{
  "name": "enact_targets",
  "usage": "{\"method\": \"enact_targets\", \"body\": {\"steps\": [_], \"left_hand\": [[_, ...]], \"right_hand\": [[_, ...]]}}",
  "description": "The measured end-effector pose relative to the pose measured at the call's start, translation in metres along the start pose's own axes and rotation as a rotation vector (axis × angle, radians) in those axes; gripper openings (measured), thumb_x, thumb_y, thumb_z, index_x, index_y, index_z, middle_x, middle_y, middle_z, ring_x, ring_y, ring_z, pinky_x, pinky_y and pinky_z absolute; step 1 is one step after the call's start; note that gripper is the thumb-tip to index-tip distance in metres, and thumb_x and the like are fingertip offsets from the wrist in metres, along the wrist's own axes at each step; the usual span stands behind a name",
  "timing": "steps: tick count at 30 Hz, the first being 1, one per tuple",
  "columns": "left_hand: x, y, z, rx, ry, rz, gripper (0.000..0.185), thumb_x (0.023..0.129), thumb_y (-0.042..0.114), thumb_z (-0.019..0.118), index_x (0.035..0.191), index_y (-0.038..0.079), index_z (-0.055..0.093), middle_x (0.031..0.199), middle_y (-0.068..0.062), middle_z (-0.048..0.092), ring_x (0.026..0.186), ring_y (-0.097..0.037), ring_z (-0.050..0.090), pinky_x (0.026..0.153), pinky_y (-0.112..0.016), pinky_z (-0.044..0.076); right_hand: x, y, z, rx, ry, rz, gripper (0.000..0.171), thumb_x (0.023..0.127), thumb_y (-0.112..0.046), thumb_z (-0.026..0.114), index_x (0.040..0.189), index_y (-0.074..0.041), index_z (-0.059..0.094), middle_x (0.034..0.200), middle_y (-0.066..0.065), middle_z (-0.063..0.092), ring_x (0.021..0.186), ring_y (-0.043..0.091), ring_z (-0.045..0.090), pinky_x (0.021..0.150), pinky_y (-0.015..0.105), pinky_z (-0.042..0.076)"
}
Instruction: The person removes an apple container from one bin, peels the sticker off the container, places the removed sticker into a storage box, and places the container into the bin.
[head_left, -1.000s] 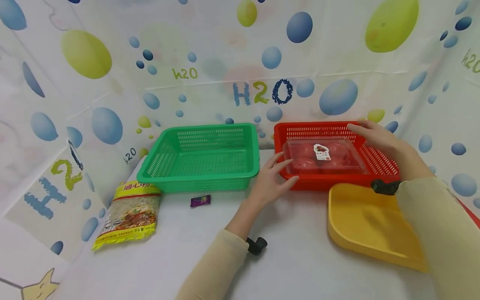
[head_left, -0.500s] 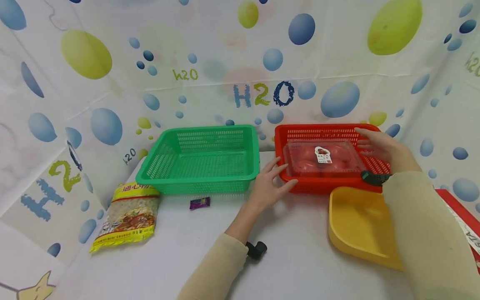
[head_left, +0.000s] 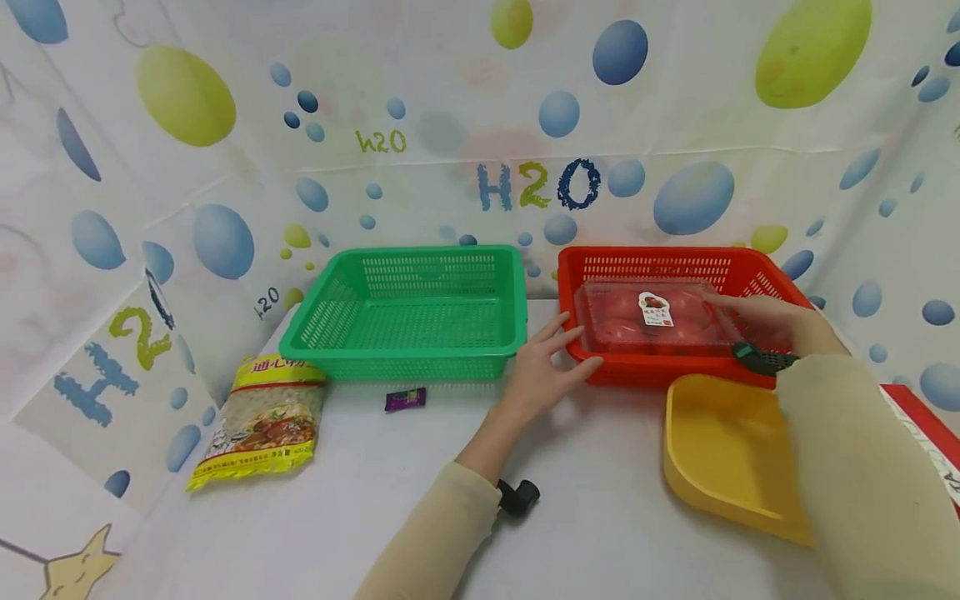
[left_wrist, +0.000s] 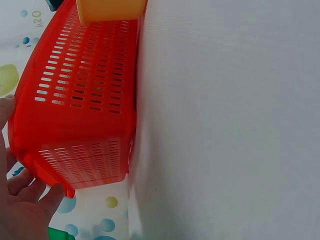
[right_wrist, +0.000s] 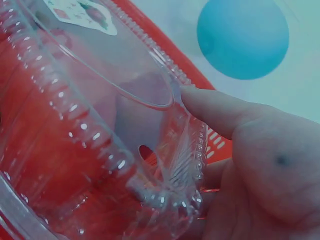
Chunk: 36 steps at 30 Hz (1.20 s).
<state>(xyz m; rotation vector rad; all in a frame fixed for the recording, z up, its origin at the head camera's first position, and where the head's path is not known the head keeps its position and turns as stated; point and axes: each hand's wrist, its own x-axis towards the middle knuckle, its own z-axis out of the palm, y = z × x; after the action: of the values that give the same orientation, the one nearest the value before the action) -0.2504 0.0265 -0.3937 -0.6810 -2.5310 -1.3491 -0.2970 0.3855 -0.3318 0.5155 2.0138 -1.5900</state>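
A clear plastic box of red fruit (head_left: 622,329) with a white label lies tilted inside the red basket (head_left: 645,367). At the box's right end is my right hand (head_left: 772,317); in the right wrist view its thumb (right_wrist: 215,105) lies on the ridged rim of the box, with the other fingers bent down behind that end. My left hand (head_left: 542,371) is at the basket's near left corner, its fingers spread and loosely bent. In the left wrist view those fingers (left_wrist: 30,190) reach the basket's rim.
A green basket (head_left: 405,367) stands left of the red one. A yellow tray (head_left: 735,467) lies in front, partly under my right sleeve. On the left are a bag of pasta (head_left: 262,417) and a small purple packet (head_left: 406,399). A patterned sheet (head_left: 450,83) hangs behind.
My right hand has come down from above the red basket's right side and taken hold of the box's right end. The left hand has stayed at the basket's left corner.
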Motion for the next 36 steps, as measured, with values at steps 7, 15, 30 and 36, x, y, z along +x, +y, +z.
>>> {"method": "enact_targets", "body": {"steps": [7, 15, 30, 36], "left_hand": [[0.0008, 0.0003, -0.0004, -0.020, -0.006, -0.023, 0.061, 0.089, 0.042, 0.077, 0.141, 0.015, 0.062, 0.156, 0.002, 0.044, 0.142, -0.025, 0.041, 0.092, -0.037, 0.055], [0.0006, 0.0029, -0.0024, -0.036, -0.024, -0.053, 0.060, 0.089, 0.042, 0.077, 0.141, 0.016, 0.062, 0.156, 0.003, 0.043, 0.143, -0.025, 0.040, 0.094, -0.038, 0.054], [0.0002, 0.0064, -0.0027, -0.007, -0.036, -0.065, 0.061, 0.089, 0.043, 0.076, 0.142, 0.016, 0.061, 0.157, 0.004, 0.042, 0.141, -0.026, 0.042, 0.092, -0.037, 0.055], [0.0005, 0.0061, -0.0032, -0.005, -0.038, -0.071, 0.062, 0.089, 0.043, 0.076, 0.142, 0.016, 0.061, 0.158, 0.003, 0.041, 0.142, -0.026, 0.041, 0.092, -0.037, 0.055]], "right_hand": [[0.0079, -0.0002, 0.0029, 0.094, -0.062, -0.006, 0.101, 0.088, -0.054, 0.073, 0.159, -0.026, 0.008, 0.142, 0.005, 0.039, 0.116, 0.027, 0.056, 0.100, 0.049, 0.049], [0.0088, 0.0010, -0.0001, 0.046, -0.016, -0.064, 0.103, 0.084, -0.052, 0.078, 0.157, -0.026, 0.010, 0.145, 0.006, 0.035, 0.127, 0.032, 0.044, 0.099, 0.048, 0.050], [0.0092, -0.0016, -0.0047, 0.210, -0.146, -0.052, 0.050, 0.096, -0.044, 0.068, 0.133, -0.035, 0.037, 0.131, -0.003, 0.051, 0.124, 0.025, 0.047, 0.105, 0.048, 0.045], [0.0058, -0.0051, -0.0004, 0.252, -0.138, -0.057, 0.052, 0.095, -0.042, 0.071, 0.133, -0.038, 0.035, 0.140, -0.002, 0.039, 0.128, 0.028, 0.041, 0.105, 0.049, 0.045]]}}
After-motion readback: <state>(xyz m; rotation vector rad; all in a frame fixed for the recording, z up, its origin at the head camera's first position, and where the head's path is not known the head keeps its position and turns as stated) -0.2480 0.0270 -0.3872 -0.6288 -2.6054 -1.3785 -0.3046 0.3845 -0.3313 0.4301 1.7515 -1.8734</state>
